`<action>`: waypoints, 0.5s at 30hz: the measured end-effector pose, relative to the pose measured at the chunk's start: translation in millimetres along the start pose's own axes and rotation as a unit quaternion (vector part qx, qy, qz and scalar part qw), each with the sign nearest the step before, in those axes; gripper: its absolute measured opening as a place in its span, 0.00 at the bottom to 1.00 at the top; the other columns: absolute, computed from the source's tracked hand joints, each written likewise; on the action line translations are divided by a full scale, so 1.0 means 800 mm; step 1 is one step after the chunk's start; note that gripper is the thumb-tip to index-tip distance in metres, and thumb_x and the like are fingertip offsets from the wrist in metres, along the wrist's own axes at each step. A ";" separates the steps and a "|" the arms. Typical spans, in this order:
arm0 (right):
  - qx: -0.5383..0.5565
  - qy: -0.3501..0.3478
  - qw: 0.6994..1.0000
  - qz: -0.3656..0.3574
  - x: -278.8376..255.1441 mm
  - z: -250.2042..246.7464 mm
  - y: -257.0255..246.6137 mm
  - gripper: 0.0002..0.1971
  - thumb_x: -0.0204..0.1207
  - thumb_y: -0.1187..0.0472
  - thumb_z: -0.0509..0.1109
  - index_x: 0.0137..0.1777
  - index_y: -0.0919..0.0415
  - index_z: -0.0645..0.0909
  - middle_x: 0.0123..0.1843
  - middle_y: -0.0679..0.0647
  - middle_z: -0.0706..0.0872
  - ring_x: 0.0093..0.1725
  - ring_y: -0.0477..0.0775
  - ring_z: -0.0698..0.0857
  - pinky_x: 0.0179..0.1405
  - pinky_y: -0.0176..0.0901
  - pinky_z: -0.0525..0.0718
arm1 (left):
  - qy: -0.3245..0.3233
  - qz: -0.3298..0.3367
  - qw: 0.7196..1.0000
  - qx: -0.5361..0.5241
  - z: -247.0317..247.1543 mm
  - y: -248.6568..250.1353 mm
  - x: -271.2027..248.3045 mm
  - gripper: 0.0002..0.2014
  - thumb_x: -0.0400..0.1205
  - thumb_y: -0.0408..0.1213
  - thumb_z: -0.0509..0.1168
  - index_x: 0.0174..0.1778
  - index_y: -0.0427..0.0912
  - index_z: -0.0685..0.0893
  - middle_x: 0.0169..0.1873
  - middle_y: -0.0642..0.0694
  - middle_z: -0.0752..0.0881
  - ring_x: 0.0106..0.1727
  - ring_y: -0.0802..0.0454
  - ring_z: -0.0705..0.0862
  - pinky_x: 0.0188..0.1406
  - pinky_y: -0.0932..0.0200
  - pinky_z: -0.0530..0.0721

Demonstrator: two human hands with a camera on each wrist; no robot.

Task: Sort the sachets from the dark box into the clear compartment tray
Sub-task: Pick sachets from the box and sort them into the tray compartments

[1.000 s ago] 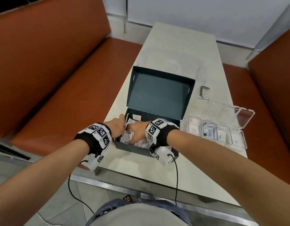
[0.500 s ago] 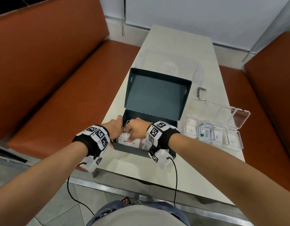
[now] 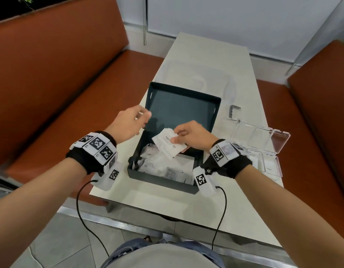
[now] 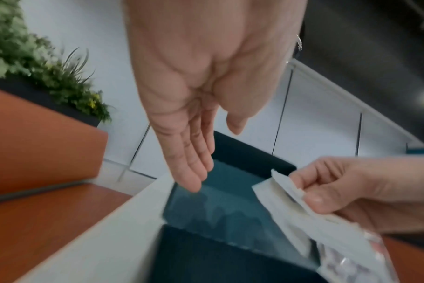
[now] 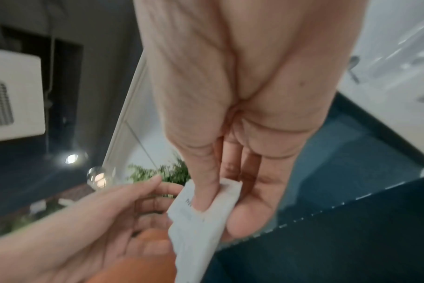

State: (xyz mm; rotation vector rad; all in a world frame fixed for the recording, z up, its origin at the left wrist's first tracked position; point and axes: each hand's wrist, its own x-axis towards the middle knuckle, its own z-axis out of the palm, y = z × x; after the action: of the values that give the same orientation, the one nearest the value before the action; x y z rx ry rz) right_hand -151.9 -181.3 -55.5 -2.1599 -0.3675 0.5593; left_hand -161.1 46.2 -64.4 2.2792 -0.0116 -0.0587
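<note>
The dark box [image 3: 163,180] stands open at the table's near edge, its lid [image 3: 182,111] lying back, with several white sachets [image 3: 163,167] inside. My right hand [image 3: 188,134] hovers over the box and pinches a small stack of white sachets [image 3: 168,145] between thumb and fingers; the same stack of sachets [image 5: 201,220] shows under my thumb in the right wrist view. My left hand [image 3: 132,120] is raised above the box's left wall, fingers straight and empty, as the left hand [image 4: 194,134] also shows in its own view. The clear compartment tray [image 3: 264,151] lies right of the box, partly hidden by my right wrist.
A small grey metal bracket [image 3: 233,111] lies on the white table [image 3: 211,60] behind the tray. Orange benches [image 3: 60,84] run along both sides of the narrow table. Cables hang from both wrist bands over the table's near edge.
Both hands have come up out of the box. The right one has lifted a stack of sachets; the left has let go and moved up and left.
</note>
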 end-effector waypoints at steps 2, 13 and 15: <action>0.104 0.029 0.994 0.017 -0.015 -0.015 0.004 0.06 0.76 0.66 0.73 0.50 0.67 0.85 0.46 0.62 0.91 0.43 0.52 0.91 0.40 0.47 0.90 | -0.005 -0.015 0.989 -0.146 0.009 0.025 -0.003 0.17 0.84 0.57 0.58 0.59 0.50 0.81 0.52 0.52 0.87 0.53 0.57 0.87 0.45 0.56 0.89; 0.244 0.195 0.950 0.018 -0.076 -0.055 0.039 0.11 0.76 0.67 0.73 0.54 0.70 0.80 0.45 0.67 0.87 0.44 0.61 0.88 0.46 0.54 0.86 | -0.241 -0.102 0.799 -0.541 0.131 0.130 -0.023 0.17 0.88 0.39 0.57 0.71 0.39 0.77 0.61 0.36 0.86 0.60 0.38 0.87 0.45 0.40 0.88; 0.180 0.207 0.962 0.016 -0.083 -0.064 0.049 0.11 0.73 0.64 0.76 0.51 0.68 0.81 0.42 0.59 0.87 0.40 0.53 0.85 0.42 0.48 0.83 | -0.226 -0.097 0.811 -0.530 0.145 0.145 -0.019 0.15 0.89 0.33 0.55 0.69 0.36 0.79 0.60 0.35 0.87 0.57 0.38 0.88 0.44 0.42 0.89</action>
State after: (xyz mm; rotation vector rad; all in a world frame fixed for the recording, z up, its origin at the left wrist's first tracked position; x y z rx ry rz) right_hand -180.3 -268.7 -41.6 -1.8671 0.0017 0.1616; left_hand -180.4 -116.9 -50.8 1.0883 0.0058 -0.5690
